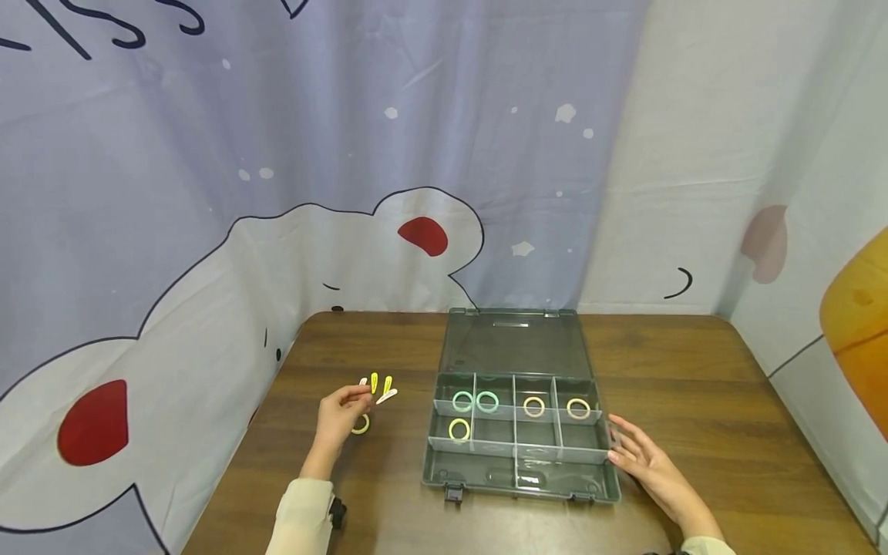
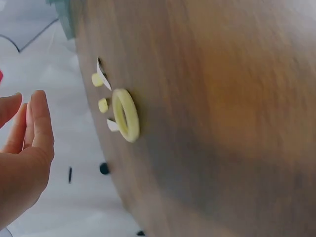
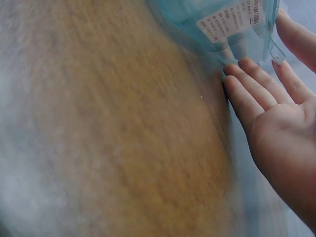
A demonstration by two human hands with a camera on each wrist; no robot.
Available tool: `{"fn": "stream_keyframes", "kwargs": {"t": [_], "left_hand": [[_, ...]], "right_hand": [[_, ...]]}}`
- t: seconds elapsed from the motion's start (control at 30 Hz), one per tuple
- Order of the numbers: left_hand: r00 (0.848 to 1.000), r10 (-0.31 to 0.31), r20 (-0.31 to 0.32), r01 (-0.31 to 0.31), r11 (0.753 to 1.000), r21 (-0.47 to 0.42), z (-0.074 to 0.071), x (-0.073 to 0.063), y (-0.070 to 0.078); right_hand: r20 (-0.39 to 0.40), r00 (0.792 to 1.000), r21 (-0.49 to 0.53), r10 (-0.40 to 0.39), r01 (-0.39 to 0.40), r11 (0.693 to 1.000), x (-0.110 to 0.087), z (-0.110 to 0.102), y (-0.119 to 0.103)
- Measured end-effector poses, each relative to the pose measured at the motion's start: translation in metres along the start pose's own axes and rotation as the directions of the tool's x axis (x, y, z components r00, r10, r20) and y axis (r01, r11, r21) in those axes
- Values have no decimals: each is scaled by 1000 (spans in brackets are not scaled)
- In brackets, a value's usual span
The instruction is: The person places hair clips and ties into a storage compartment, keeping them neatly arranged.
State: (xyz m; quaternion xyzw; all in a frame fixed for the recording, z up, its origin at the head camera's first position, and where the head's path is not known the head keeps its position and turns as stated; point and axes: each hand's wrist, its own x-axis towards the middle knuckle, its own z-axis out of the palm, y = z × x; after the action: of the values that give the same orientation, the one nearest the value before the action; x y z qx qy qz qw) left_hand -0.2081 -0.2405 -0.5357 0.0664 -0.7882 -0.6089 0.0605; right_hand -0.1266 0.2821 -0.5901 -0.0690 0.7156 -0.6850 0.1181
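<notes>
My left hand [image 1: 340,416] hovers over the table's left side, above a yellow hair tie [image 2: 126,115] lying flat. Thumb and fingers stand slightly apart with nothing between them in the left wrist view. Just beyond lie snap hair clips, among them a yellow clip [image 1: 388,384] and a white clip [image 1: 387,396]. At the right side of an open, see-through grey storage box [image 1: 466,469], my right hand [image 1: 648,466] touches the wall with nearly straight fingers, thumb at the rim. Inside the compartments are green hair ties [image 1: 488,401], a yellow one [image 1: 459,430] and peach ones [image 1: 579,408].
The box's lid [image 1: 516,343] lies back toward the curtain [image 1: 527,154] behind the table. A printed label [image 3: 232,22] shows through the box in the right wrist view. The wooden table [image 1: 701,385] extends to both sides of the box.
</notes>
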Motion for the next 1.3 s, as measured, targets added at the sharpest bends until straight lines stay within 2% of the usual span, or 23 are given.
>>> {"fn": "stream_keyframes", "kwargs": {"t": [0.2, 0.37, 0.67, 0.93, 1.1, 1.3], "left_hand": [[994, -86, -63, 84, 996, -36, -18, -1, -9], [988, -122, -94, 122, 993, 0, -29, -2, -19], [987, -149, -60, 151, 988, 40, -38, -4, -31], [983, -184, -9, 184, 978, 103, -37, -5, -38], [981, -194, -1, 194, 977, 87, -31, -5, -43], [980, -198, -15, 198, 976, 90, -20, 1, -41]], "right_hand": [[5, 1000, -8, 10, -10, 1000, 0, 0, 1], [-1, 1000, -34, 21, -21, 999, 0, 0, 0], [3, 999, -29, 34, -33, 999, -2, 2, -2], [6, 1000, -26, 28, -28, 999, -1, 1, 0], [6, 1000, -26, 26, -26, 999, 0, 1, 1], [7, 1000, -25, 21, -21, 999, 0, 0, 2]]}}
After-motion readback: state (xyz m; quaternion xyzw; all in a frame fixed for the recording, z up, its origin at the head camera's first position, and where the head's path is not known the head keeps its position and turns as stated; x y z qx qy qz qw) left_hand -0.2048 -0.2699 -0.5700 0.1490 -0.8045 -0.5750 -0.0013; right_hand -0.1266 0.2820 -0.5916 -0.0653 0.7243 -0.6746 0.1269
